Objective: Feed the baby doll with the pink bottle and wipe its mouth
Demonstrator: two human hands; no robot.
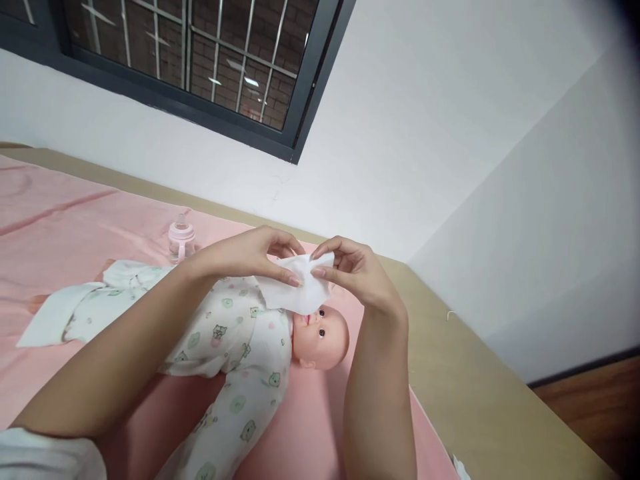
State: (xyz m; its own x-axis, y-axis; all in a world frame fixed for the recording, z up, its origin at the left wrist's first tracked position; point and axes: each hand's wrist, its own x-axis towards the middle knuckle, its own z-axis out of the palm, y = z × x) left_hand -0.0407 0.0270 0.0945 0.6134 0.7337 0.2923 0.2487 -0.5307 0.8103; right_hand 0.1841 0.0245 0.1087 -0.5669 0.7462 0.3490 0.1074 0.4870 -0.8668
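Observation:
Between my two hands hangs a white tissue or wipe (pixel 290 295), partly spread and creased. My left hand (pixel 265 257) pinches it with thumb and fingers from the left. From the right, my right hand (pixel 353 267) grips its upper right part. Below the cloth lies a baby doll (pixel 325 340) on its back, head to the right. The cloth covers part of my view of the doll's lower face; whether it touches the doll I cannot tell. The doll wears a white suit (pixel 235 327) printed with small animals, and my left forearm hides some of it.
A pink sheet (pixel 305 413) lies over a wooden surface (pixel 450 373). Behind the doll stands a baby bottle (pixel 181 239) with a pink collar and handle. A white wall (pixel 350 167) and a dark-framed window (pixel 295 133) are at the back. Something small and white (pixel 460 467) lies at the lower right edge.

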